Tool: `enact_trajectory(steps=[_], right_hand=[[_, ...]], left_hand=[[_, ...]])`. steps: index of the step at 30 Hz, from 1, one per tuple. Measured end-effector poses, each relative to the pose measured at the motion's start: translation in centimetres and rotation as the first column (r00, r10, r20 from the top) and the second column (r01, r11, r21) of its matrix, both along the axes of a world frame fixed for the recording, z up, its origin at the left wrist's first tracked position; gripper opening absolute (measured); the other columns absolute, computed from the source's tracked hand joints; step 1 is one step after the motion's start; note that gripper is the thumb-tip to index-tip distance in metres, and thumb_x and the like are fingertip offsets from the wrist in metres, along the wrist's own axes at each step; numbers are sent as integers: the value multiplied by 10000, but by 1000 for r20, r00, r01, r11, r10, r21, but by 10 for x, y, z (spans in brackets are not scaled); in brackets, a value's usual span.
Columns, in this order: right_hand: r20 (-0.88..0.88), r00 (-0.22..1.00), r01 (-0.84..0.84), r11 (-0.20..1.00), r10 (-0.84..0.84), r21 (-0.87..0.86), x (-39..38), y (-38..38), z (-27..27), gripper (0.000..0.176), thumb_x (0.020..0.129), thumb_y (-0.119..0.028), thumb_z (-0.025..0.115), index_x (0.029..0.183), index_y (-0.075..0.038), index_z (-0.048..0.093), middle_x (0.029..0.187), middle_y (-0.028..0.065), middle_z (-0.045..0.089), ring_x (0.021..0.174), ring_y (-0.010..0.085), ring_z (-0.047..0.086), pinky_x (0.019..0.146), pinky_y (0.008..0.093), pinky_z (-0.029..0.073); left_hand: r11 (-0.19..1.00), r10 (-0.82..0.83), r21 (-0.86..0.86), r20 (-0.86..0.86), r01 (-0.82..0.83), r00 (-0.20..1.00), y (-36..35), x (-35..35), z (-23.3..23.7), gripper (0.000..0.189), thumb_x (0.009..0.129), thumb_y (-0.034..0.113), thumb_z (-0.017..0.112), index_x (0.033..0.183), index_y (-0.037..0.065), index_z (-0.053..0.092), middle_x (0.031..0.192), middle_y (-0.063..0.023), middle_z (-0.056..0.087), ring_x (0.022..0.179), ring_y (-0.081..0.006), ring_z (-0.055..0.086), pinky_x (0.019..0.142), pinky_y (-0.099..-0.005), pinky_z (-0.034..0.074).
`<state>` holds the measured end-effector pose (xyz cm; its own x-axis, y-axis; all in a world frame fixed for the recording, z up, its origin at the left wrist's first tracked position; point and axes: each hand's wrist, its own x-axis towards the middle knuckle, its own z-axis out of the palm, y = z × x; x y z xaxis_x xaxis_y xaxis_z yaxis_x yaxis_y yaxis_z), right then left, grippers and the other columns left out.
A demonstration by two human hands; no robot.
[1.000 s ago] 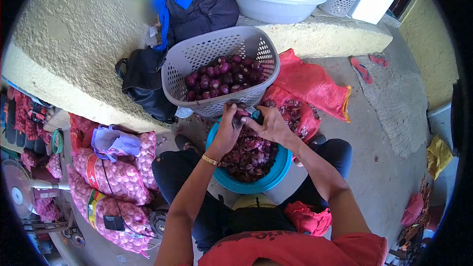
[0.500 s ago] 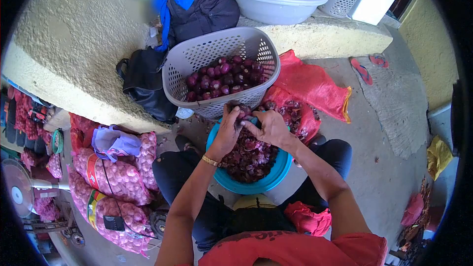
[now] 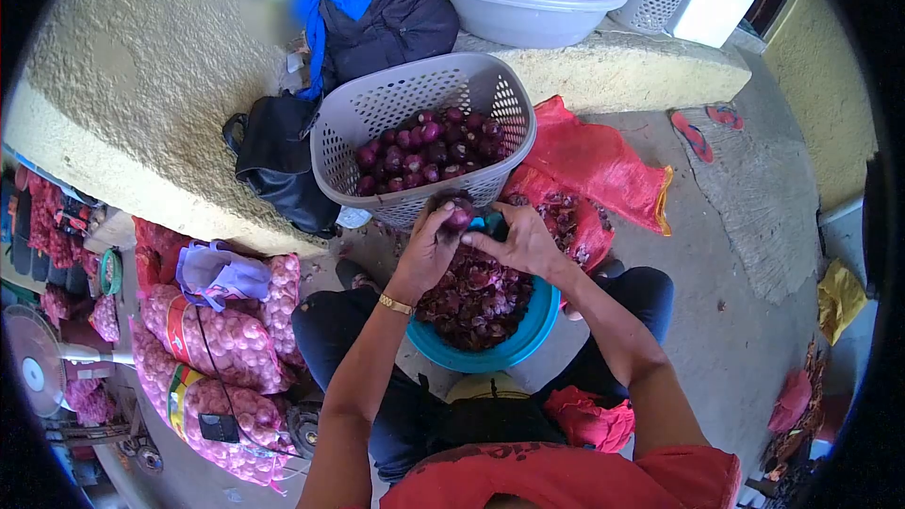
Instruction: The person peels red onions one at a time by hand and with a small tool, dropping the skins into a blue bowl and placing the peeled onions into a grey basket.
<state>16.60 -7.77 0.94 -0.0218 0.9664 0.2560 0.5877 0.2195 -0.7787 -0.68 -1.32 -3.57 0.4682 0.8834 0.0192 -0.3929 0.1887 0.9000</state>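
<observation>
A purple-red onion (image 3: pixel 458 217) is held in my left hand (image 3: pixel 429 247), whose fingers wrap round it just below the basket's front rim. Close to its right, my right hand (image 3: pixel 524 243) is closed on a small blue-green tool (image 3: pixel 485 222), mostly hidden by the fingers. Below both hands stands a blue basin (image 3: pixel 544 320) with dark red onion skins (image 3: pixel 476 306) in it. A grey perforated basket (image 3: pixel 339 146) beyond the hands holds several red onions (image 3: pixel 429 146).
Red mesh sacking (image 3: pixel 599 165) and loose skins lie right of the basket. Dark bags (image 3: pixel 283 160) stand at its left. Full onion sacks (image 3: pixel 231 344) are at the left. A large grey tub (image 3: pixel 537 14) sits on the ledge. Slippers (image 3: pixel 693 137) lie at the right.
My hands have moved slightly apart. The onion now shows more clearly in my left hand, and the blue-green tool is more visible at my right fingers.
</observation>
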Motion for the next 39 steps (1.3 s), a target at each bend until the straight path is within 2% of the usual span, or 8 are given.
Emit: enact_trajectory(steps=[2,6,17,30,32,33,35,39], right_hand=[[26,999,42,990,-39,-136,0,0,6,451,785,-326,782,1046,15,645,783,171,672,649,215,636,641,323,504],[-81,997,-1,999,-3,-47,3,3,-10,433,794,-306,778,1041,24,648,764,167,671,644,180,618,642,320,505],[-33,999,-15,996,12,-83,2,4,-10,358,806,-375,731,957,-54,687,818,195,679,774,382,665,675,412,535],[-92,995,-47,996,39,-80,-2,1,-9,328,832,-344,712,918,-29,677,696,209,624,641,388,632,557,407,503],[57,998,-35,999,37,-37,-2,1,-11,318,824,-296,731,885,9,663,678,202,617,612,327,624,583,378,489],[56,998,-33,999,35,-38,-2,-1,-7,318,824,-296,731,885,9,663,678,202,617,612,327,624,583,378,489],[253,967,-24,1000,23,1,-1,-5,1,307,808,-334,731,862,-37,677,653,186,608,621,348,619,573,393,492],[369,921,-140,990,127,7,3,-6,-6,286,794,-365,728,827,-85,680,609,160,588,604,342,616,550,416,481]], left_hand=[[900,-87,-390,282,197,955,-5,0,17,355,956,171,555,1295,129,459,1155,-28,551,1081,-136,540,928,-298,453],[894,-133,-391,237,220,962,-7,3,10,347,961,200,538,1291,131,457,1134,-18,549,1059,-132,539,911,-294,449],[928,-129,-322,200,189,971,-6,5,5,298,987,238,488,1265,140,446,1126,7,535,1027,-99,529,857,-270,449],[940,-154,-279,164,196,974,-5,5,-1,307,980,229,474,1264,120,429,1153,-37,498,1081,-139,518,939,-295,428],[985,-116,110,-157,134,981,0,3,-26,287,988,239,462,1245,115,434,1151,-43,497,1079,-142,517,933,-297,432],[985,-119,109,-158,137,980,0,3,-22,287,988,239,462,1245,115,434,1151,-43,497,1079,-142,517,933,-297,432],[953,-196,-190,212,237,958,0,2,-12,267,984,201,489,1229,110,438,1139,-43,511,1071,-154,531,925,-311,452],[907,-193,-317,275,278,942,0,0,9,271,976,176,529,1227,105,455,1127,-33,526,1060,-157,544,923,-338,473]])
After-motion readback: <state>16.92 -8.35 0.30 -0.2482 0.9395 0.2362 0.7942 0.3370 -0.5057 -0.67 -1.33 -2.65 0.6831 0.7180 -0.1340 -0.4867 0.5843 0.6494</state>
